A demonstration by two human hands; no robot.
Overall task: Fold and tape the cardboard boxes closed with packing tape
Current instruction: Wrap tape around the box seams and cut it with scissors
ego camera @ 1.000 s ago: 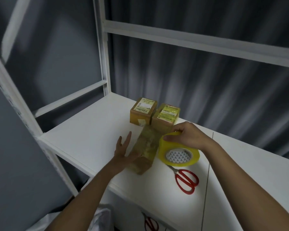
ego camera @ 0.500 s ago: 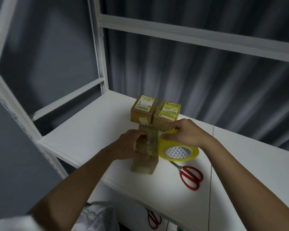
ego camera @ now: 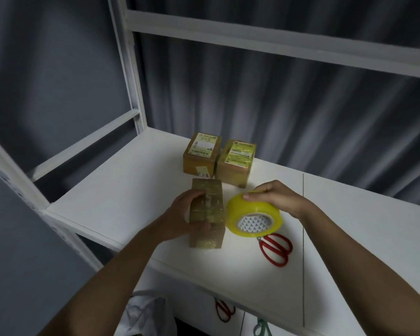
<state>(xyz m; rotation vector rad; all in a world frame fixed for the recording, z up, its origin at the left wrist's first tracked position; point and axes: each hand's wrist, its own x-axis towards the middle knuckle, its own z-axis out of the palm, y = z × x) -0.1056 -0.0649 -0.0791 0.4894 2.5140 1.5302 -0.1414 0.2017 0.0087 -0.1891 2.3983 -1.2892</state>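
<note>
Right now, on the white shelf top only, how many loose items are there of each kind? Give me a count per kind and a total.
Cardboard boxes: 3, one held by the left hand, two with labels behind it
Tape rolls: 1, yellow, held by the right hand
Scissors: 1, red-handled
Total: 5

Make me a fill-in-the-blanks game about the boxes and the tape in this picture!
1. The right hand holds a roll of tape coloured ____.
2. The scissors on the white shelf have handles coloured ____.
3. The left hand grips the nearest box; behind it stand ____ more boxes with labels on top.

Missing words: yellow; red; two
</note>
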